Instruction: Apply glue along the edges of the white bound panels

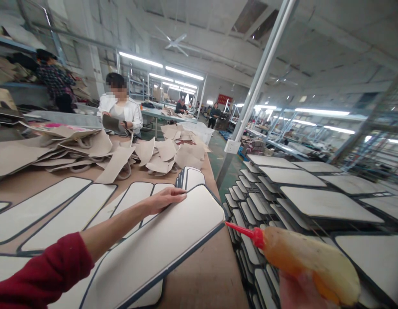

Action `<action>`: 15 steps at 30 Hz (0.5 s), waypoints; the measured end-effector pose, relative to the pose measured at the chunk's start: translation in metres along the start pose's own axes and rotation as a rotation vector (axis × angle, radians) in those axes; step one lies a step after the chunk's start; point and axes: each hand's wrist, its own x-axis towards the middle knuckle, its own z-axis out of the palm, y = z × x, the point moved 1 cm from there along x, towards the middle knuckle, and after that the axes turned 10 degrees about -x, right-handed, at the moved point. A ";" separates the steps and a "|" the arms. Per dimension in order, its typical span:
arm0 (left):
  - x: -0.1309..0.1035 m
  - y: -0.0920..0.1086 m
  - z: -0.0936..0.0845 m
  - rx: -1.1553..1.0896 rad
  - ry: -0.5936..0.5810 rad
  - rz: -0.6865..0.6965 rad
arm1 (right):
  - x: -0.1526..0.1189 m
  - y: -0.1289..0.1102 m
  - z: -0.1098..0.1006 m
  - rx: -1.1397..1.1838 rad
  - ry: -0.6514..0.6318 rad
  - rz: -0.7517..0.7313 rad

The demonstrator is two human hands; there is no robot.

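Gluing work partly done, by the look of it: several white black-edged panels (54,214) lying side by side on the brown worktable (205,279), many more stacked on the racks (315,201) at the right, and one panel (160,240) in hand on top of the row. Whether that panel's edge already carries glue: not discernible. Judged mid-run, with plenty of pieces left.

Left hand (163,199) laid flat on the far edge of the top panel, fingers (178,194) stretched out and close together, pressing rather than gripping, nothing enclosed. Red sleeve (41,274) pushed back from the forearm.

Right hand (302,292) at the bottom edge, mostly cut off, wrapped round a soft glue squeeze bottle (308,262) with amber contents; red nozzle (247,232) aimed at the panel's near right corner, tip just beside the dark edging, contact not certain.

Beyond, heaps of tan cut pieces (115,159) and a person in a white jacket (122,111) at the table's far end.
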 end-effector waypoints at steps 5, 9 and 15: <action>-0.001 -0.012 -0.004 -0.019 0.027 0.000 | 0.003 -0.007 0.020 0.056 0.008 -0.026; -0.006 -0.009 0.002 -0.043 0.040 -0.004 | 0.004 -0.004 0.021 0.037 0.018 -0.029; -0.010 -0.006 0.007 -0.072 0.081 -0.008 | -0.001 0.005 0.015 0.009 -0.062 -0.057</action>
